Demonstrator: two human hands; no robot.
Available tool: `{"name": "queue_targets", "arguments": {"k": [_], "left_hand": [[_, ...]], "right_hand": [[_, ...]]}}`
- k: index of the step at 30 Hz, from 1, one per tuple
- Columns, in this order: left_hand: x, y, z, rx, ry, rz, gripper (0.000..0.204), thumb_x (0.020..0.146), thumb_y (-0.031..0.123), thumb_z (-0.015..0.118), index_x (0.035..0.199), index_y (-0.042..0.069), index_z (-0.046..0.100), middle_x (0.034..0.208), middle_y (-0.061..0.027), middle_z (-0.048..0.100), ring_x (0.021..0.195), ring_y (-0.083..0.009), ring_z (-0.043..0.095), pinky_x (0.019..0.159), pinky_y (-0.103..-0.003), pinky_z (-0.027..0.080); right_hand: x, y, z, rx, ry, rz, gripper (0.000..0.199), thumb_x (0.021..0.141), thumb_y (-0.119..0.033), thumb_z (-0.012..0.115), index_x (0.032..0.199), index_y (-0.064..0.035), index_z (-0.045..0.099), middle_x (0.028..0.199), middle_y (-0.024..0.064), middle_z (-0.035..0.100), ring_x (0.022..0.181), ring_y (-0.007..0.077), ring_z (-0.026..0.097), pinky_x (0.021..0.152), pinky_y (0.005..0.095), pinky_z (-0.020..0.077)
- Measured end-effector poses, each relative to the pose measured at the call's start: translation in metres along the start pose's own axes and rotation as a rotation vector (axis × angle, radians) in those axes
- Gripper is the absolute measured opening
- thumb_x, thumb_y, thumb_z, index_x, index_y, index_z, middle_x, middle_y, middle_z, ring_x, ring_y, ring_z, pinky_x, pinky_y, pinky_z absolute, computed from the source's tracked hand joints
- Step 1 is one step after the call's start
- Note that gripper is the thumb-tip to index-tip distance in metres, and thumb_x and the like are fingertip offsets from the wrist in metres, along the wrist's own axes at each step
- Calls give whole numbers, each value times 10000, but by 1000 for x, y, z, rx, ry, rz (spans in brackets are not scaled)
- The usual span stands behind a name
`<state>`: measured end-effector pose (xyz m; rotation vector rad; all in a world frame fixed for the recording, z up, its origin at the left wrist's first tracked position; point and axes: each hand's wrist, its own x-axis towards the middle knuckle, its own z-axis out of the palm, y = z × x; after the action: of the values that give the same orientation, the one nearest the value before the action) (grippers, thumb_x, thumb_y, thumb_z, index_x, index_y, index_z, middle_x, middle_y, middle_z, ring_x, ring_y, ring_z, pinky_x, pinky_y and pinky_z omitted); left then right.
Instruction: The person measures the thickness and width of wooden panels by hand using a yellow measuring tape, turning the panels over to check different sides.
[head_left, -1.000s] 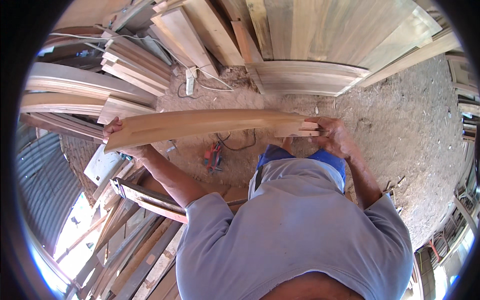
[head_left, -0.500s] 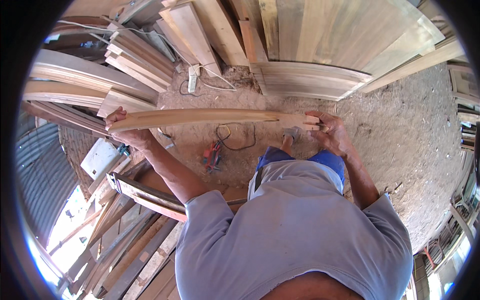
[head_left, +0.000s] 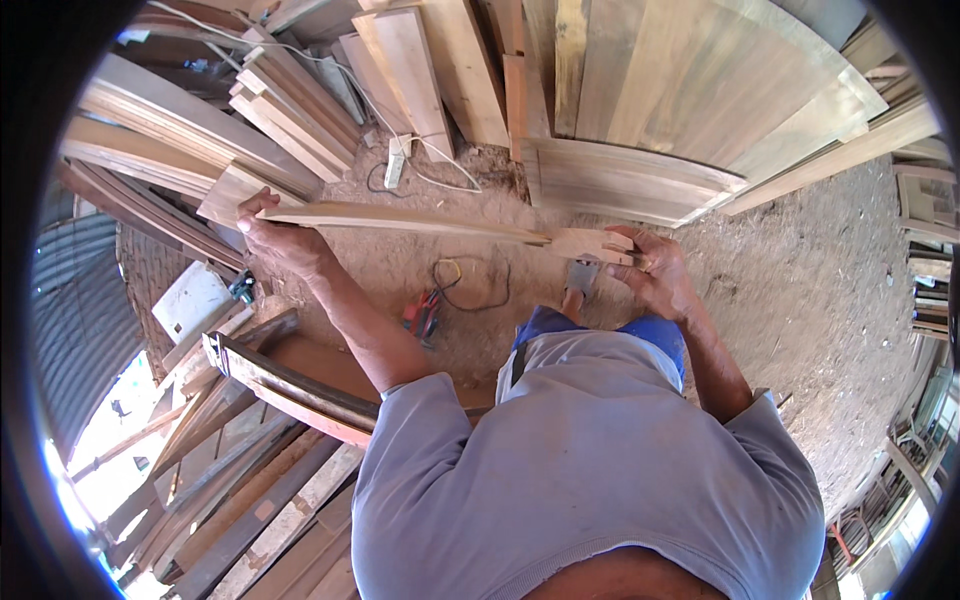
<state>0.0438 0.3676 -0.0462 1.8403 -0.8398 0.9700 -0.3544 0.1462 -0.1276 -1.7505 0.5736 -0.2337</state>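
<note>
I see left hand (head_left: 280,240) and right hand (head_left: 657,274) each closed on an end of the long board (head_left: 400,219), aloft over the dirt floor (head_left: 765,300); slots (head_left: 620,247) at right end judged cut, board not yet joined to anything

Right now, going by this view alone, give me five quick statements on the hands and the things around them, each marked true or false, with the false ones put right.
1. A wooden board spans between the left hand and the right hand. True.
2. The right hand is empty. False: it grips the slotted end of the wooden board.
3. A red tool lies on the ground. True.
4. The red tool lies to the right of the right hand. False: it lies to the left.
5. A white box shows beyond the wooden board. True.
</note>
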Motion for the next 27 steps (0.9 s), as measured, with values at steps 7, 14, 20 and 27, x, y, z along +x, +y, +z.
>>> {"name": "queue_targets", "arguments": {"k": [7,14,20,27], "left_hand": [[-8,20,-1,-81,54,-228,581,1060,454,263,775,26,534,737,-119,538,714,-276,499,705,-413,402],[8,45,-15,-90,-167,-151,457,1054,322,367,779,-2,537,736,-126,510,713,-263,481,665,-416,373],[23,92,-14,-186,-279,15,334,1018,288,427,830,42,552,758,-112,503,753,-261,487,720,-408,361],[19,104,-7,-157,-242,109,320,1019,280,410,841,45,533,779,-118,472,779,-291,461,766,-408,341]], "right_hand": [[7,-45,-1,-108,19,-96,510,793,-82,793,1256,36,613,1115,183,711,1026,264,702,894,336,539],[29,-85,4,-63,61,-283,465,807,-83,786,1221,52,621,934,184,705,813,234,695,755,325,541],[43,-125,-1,-193,36,-342,437,810,-144,794,1165,51,631,777,165,631,669,210,601,640,343,486],[57,-189,8,-100,77,-482,348,839,-183,765,1062,41,622,761,188,610,649,262,605,628,380,476]]}}
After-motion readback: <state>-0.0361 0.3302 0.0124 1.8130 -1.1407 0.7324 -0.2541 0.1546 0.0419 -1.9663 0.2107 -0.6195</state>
